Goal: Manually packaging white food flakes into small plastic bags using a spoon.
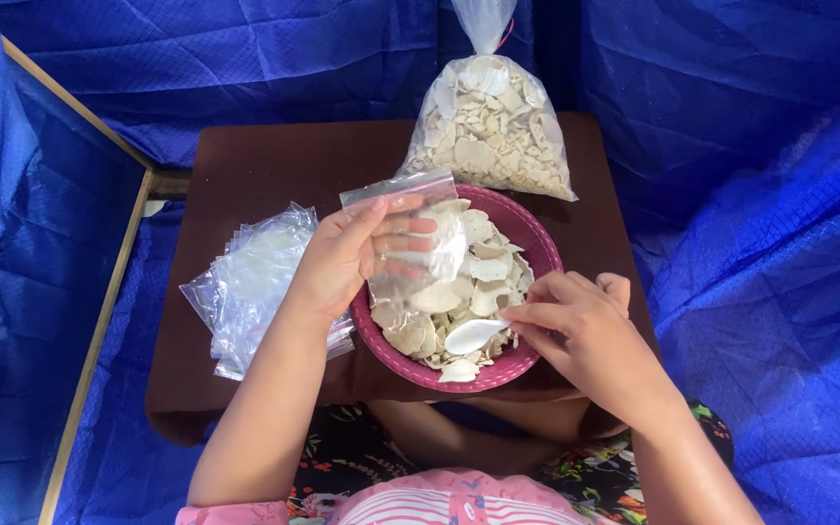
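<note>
My left hand (347, 255) holds a small clear plastic bag (410, 233) upright over the left side of a magenta bowl (536, 243). The bowl is full of pale, flat chips (483, 277). My right hand (585, 326) grips a white spoon (473, 336) by its handle, its scoop resting on the chips at the bowl's near side. The bag looks nearly empty, with a few chips showing through its lower part.
A large tied clear bag of the same chips (493, 131) lies behind the bowl on the small dark brown table (274, 175). A stack of empty small clear bags (255, 287) lies at the table's left. Blue quilted fabric (760, 243) surrounds everything.
</note>
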